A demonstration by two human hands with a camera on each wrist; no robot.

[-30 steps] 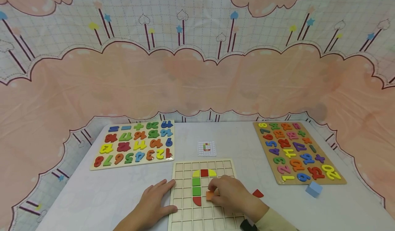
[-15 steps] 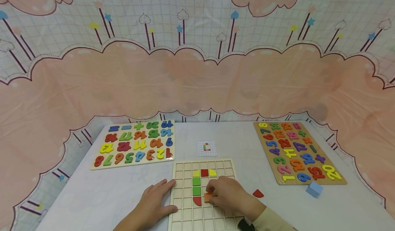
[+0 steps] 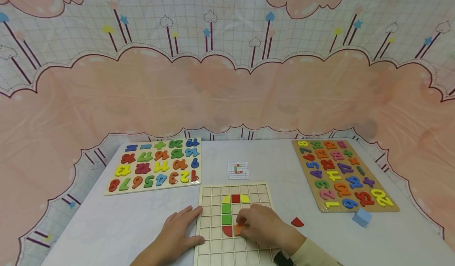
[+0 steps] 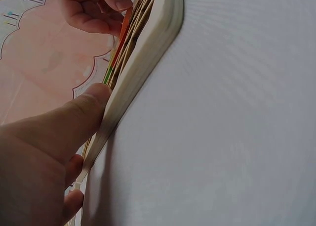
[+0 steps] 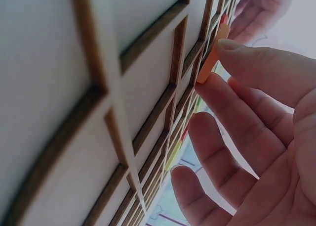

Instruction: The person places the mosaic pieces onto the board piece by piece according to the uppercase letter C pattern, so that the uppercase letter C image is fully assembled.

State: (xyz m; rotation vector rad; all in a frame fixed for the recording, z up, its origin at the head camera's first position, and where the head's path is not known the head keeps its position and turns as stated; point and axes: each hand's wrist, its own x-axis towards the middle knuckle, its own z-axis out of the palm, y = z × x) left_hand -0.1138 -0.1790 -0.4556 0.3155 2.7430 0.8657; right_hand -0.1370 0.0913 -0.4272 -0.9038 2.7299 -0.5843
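In the head view a wooden grid board (image 3: 209, 246) lies at the front of the table. My left hand (image 3: 177, 233) rests along its left edge, fingers extended; the left wrist view has the thumb (image 4: 91, 105) against the board's side. Thumb and fingers of my right hand (image 3: 264, 225) pinch an orange square tile (image 3: 237, 229) at the board's middle, right beside a red quarter-circle tile (image 3: 227, 231). In the right wrist view the orange tile (image 5: 212, 58) stands slightly tilted at the grid. Two green tiles (image 3: 226, 214), a red square (image 3: 235, 198) and two yellow quarter-circles (image 3: 244, 198) sit in the cells above.
Behind the board lies a small pattern card (image 3: 238, 171). Number puzzle boards stand at the left (image 3: 153, 167) and right (image 3: 343, 179). A loose red quarter-circle (image 3: 297, 221) and a blue cube (image 3: 362, 218) lie on the right side of the table.
My right hand has shifted the orange tile a little left and slightly down, up to the red quarter-circle. The left hand stays in place.
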